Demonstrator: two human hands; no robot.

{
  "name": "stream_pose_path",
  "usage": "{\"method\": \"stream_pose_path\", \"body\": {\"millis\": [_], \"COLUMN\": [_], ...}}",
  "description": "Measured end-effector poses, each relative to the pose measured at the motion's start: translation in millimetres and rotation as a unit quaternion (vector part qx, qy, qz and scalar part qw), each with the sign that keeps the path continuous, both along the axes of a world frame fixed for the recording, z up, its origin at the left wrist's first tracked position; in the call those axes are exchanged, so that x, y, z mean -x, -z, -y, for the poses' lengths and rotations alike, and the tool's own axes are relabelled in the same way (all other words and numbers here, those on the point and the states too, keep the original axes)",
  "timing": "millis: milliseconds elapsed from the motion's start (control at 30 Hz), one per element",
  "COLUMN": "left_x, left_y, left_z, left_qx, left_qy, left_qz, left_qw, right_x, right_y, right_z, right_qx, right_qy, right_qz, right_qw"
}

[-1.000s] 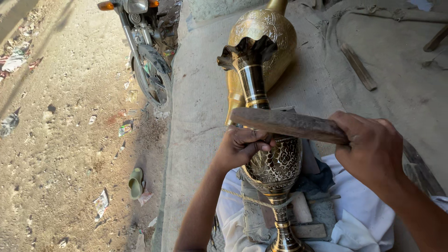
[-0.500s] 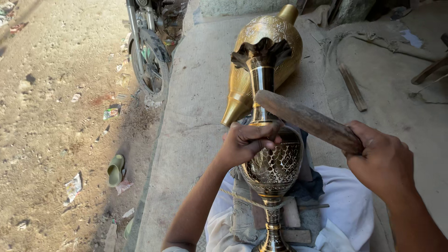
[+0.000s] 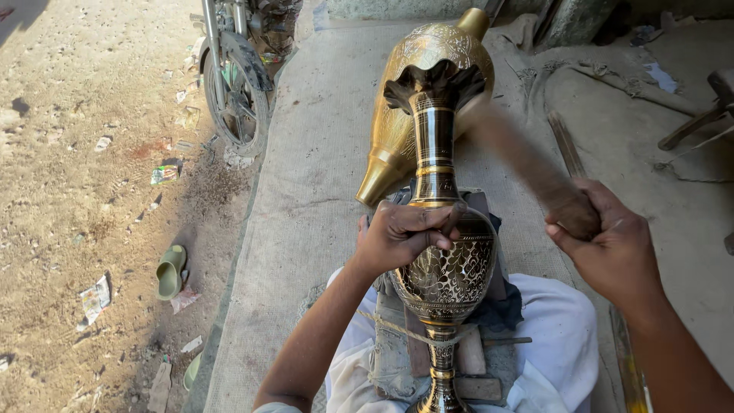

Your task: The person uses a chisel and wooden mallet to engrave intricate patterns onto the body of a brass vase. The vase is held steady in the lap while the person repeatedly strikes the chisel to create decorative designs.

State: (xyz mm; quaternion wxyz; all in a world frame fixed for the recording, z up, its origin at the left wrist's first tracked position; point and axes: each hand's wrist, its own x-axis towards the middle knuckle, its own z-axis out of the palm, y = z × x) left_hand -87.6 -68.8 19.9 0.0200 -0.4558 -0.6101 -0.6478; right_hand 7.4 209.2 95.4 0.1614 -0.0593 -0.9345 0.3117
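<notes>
- Head view: the left hand (image 3: 401, 233) is closed over the shoulder of a tall engraved brass vase with dark inlay and a scalloped mouth (image 3: 440, 229), thumb and fingers pinching something small against the metal; what it is cannot be made out.
- The vase lies lengthwise along the person's lap, foot toward the body and mouth pointing away, on a padded block tied with cord (image 3: 397, 329) over white trousers (image 3: 550, 344).
- The right hand (image 3: 608, 245) has a full, tight grip on a brown wooden mallet handle (image 3: 535, 172), which is blurred by motion and raised beside the vase's neck.
- Judging from the surface, leafy engraving already covers the belly and bands ring the neck; the hands are at the shoulder, so the work looks well advanced though not done.
- Beyond the mouth a second, plain golden brass vase (image 3: 417, 99) lies on its side on the grey matting (image 3: 306, 176).
- To the left, on bare dirt, stand a motorcycle wheel (image 3: 237, 99) and a green sandal (image 3: 170, 269).
</notes>
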Motion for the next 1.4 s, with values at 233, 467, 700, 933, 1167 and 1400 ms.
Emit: {"method": "stream_pose_path", "body": {"millis": [233,467,700,933,1167,1400], "left_x": [3,8,4,3,4,5], "left_y": [11,17,13,12,12,9], "left_z": [-5,-6,-6,-6,-9,-8], "left_qx": [-0.038,-0.055,-0.026,-0.002,-0.022,-0.034], "left_qy": [0.008,0.042,0.034,0.02,0.039,0.053], "left_qz": [0.006,0.036,0.081,0.102,0.112,0.095], "left_qw": [0.999,0.997,0.996,0.995,0.993,0.993], "right_x": [1,1,-2,-7,-9,-12], "right_y": [-29,-20,-15,-14,-17,-22], "right_z": [9,4,1,-1,-1,-1], "right_qx": [-0.065,0.037,-0.03,-0.048,-0.021,-0.082], "right_qy": [-0.031,-0.023,-0.056,-0.012,0.01,0.026], "right_qz": [-0.009,0.005,-0.081,0.006,0.066,0.051], "right_qw": [0.997,0.999,0.995,0.999,0.998,0.995]}}
